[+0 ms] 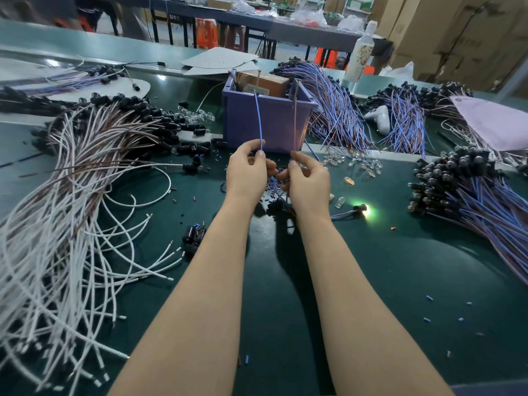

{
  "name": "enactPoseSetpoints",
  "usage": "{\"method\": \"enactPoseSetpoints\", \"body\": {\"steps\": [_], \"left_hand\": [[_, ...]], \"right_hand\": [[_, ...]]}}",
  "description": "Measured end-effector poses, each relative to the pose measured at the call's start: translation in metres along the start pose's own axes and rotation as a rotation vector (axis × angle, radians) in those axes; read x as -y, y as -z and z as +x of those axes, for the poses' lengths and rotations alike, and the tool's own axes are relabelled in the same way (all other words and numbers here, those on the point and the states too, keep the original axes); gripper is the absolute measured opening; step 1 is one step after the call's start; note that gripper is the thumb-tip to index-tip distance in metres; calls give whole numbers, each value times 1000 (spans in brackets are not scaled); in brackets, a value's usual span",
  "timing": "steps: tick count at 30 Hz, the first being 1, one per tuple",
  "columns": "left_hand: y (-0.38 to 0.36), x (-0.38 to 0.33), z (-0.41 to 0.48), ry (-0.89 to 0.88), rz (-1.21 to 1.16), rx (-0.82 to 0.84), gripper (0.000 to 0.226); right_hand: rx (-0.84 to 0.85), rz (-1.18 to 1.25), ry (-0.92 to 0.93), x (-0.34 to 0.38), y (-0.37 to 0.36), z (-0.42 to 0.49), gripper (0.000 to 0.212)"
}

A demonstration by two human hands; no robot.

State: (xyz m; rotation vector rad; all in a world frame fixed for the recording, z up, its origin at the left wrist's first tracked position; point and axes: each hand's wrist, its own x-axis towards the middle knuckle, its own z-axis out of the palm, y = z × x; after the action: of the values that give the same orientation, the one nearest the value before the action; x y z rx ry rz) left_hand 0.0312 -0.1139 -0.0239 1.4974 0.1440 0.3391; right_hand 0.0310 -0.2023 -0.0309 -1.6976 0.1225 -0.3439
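Left hand is pinching the blue wire between thumb and fingertips, and right hand is pinching the brown wire the same way. Both hands are sitting close together mid-table, just on the near side of the purple bin. Both wires are running straight up from the fingers in front of the bin's near wall, with tips ending by two thin upright pins at its rim; can't tell if they're touching. The lower ends are dropping behind the hands. They're probably feeding the lit socket glowing on the green mat just right of the right wrist, but that run is hidden. Handling read: the wires are looking near weightless and thin, stiff enough to be standing unsupported, though likely bowing under any side push. The insulation is looking smooth, so it's calling for a firm fingertip pinch, not a fist. Take hold on the insulation, low to mid span, keeping off the bare tips. Glass in the socket is the fragile bit, so avoid dragging it by the leads. Loose glass bulbs are lying right of the hands, cut insulation bits between them, and a white wire pile is sprawling at left.
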Motion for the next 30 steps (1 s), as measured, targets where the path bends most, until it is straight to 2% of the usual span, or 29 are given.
{"method": "enactPoseSetpoints", "body": {"steps": [6, 11, 15, 18, 19, 20, 21, 23, 24, 25, 27, 30], "left_hand": [[1, -5, -3, -9, 34, 3, 16], [-1, -28, -9, -112, -52, 83, 17], [-14, -52, -14, -304, 66, 112, 14], [-26, -71, -21, -460, 284, 4, 9], [-32, -75, -23, -443, 342, -16, 20], [-41, -78, -26, -341, 353, 44, 34], [-54, -81, -32, -163, 310, 177, 50], [-86, -85, -47, 260, 49, 506, 66], [-105, -85, -56, 388, -134, 599, 64], [-123, -85, -63, 441, -307, 620, 56], [-157, -84, -72, 430, -519, 562, 35], [-207, -82, -83, 405, -562, 536, 27]], "right_hand": [[10, -19, 38, 8, 1, -6, 9], [226, -336, 287, 30, 4, -17, 13], [171, -530, 440, 54, 22, -13, 14], [-18, -372, 471, 69, 47, -11, 17], [-120, -254, 452, 73, 58, -10, 19], [-221, -113, 420, 76, 70, -9, 20], [-310, 38, 382, 78, 82, -8, 22], [-445, 304, 315, 80, 109, -6, 27], [-508, 389, 300, 78, 123, -6, 28], [-570, 444, 297, 75, 136, -8, 28], [-723, 465, 317, 65, 164, -13, 27], [-908, 466, 263, 44, 205, -17, 28]]}}
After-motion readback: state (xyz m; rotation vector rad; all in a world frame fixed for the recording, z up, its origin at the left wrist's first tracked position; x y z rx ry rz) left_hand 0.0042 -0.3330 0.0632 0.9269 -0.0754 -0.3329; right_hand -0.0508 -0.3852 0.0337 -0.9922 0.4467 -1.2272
